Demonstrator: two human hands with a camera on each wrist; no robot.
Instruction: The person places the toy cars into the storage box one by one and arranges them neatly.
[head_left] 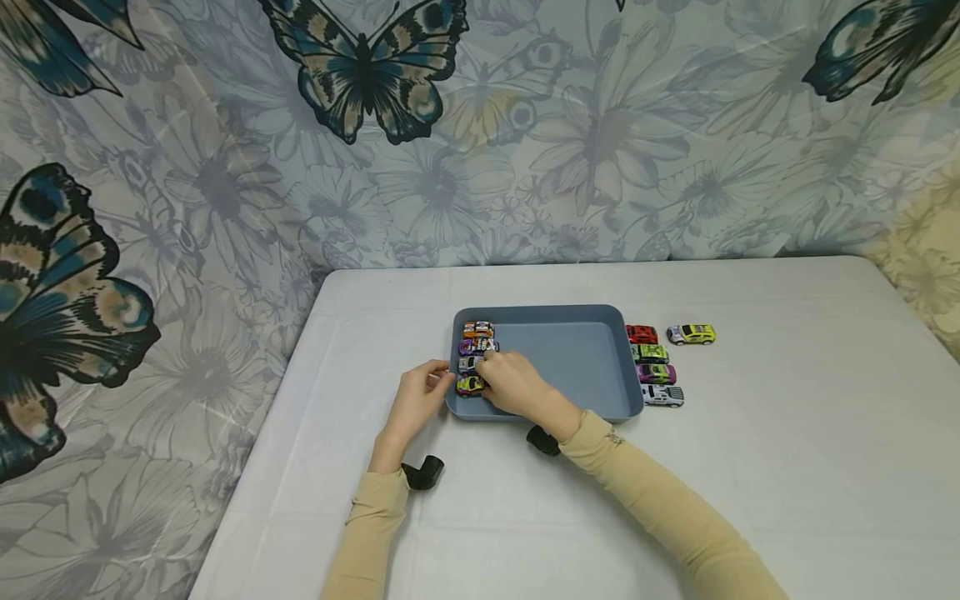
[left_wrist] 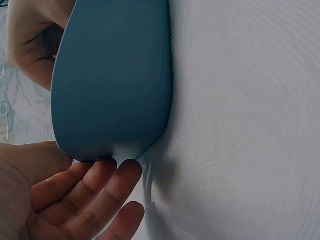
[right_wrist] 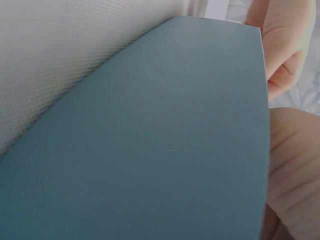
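Observation:
A blue-grey tray (head_left: 558,315) lies on the table. Down its left side runs a column of toy cars: an orange one (head_left: 477,329), a purple one (head_left: 477,346), a silver one (head_left: 468,364) and a yellow one (head_left: 469,385). My right hand (head_left: 517,383) is over the lower end of this column and grips the yellow car, fingers curled; its fingertips and the car's right end are hidden. At the tray's left edge, my left hand (head_left: 422,396) holds the rim, with thumb and fingers (left_wrist: 127,175) against the corner in the left wrist view.
Right of the tray stand more toy cars: a red one (head_left: 642,334), a green one (head_left: 651,353), a purple-green one (head_left: 656,373) and a white one (head_left: 663,396). Farther right sits another yellow car (head_left: 691,334). A white cloth covers the table (head_left: 480,517); patterned fabric (head_left: 600,150) hangs behind.

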